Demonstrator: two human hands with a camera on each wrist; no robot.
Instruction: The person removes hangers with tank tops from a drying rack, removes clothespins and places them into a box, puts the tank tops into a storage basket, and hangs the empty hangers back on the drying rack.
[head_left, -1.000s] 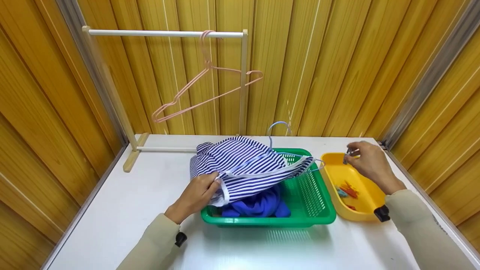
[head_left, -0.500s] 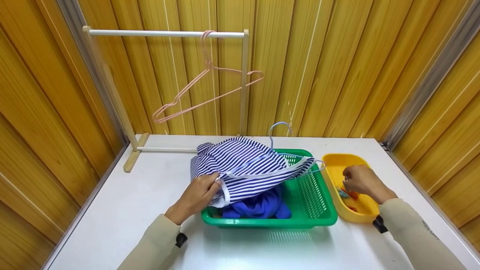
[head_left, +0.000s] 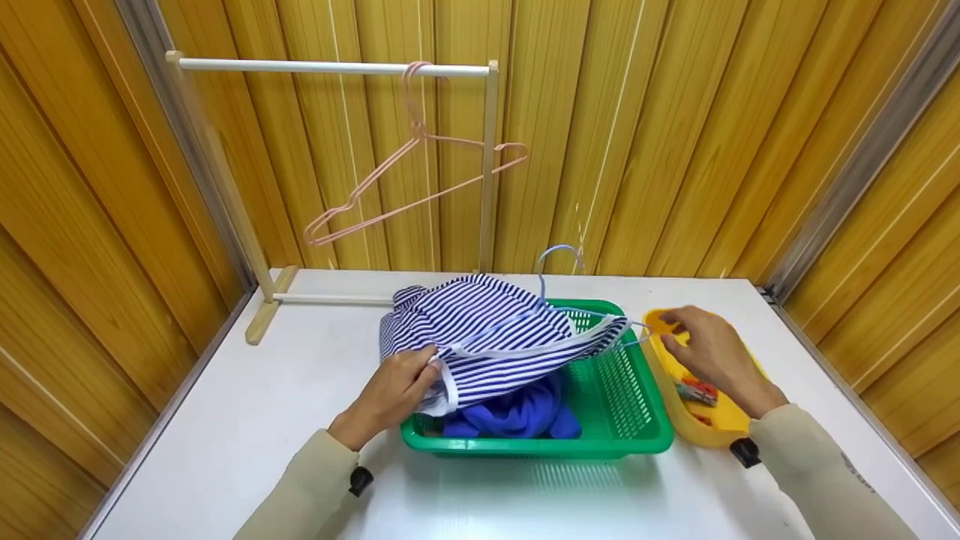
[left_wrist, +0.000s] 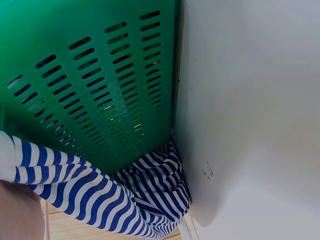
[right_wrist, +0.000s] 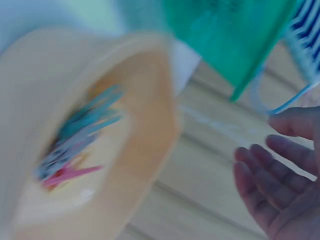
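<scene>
My left hand [head_left: 397, 382] grips the white-edged part of a navy-and-white striped shirt [head_left: 487, 322], which lies over the left side of a green basket [head_left: 540, 444]. A light blue hanger [head_left: 559, 249] sits in the shirt, its hook standing up and one end poking out at the right. In the left wrist view, the striped cloth [left_wrist: 90, 195] drapes beside the basket wall. My right hand [head_left: 712, 356] hovers over the yellow tub [head_left: 697, 435], fingers relaxed and holding nothing. Inside the tub lie several clothespins [right_wrist: 82, 132], grey, teal and red among them.
Blue cloth [head_left: 517, 412] lies in the basket under the shirt. A rack with a white bar [head_left: 300, 67] and wooden posts stands at the back left, with pink hangers [head_left: 375, 176] on it. Wood-patterned walls [head_left: 675, 135] enclose the white table [head_left: 247, 435].
My right hand pinched a grey clothespin, lowered it into the tub and let it go; the hand has since risen and opened. My left hand keeps its grip on the shirt.
</scene>
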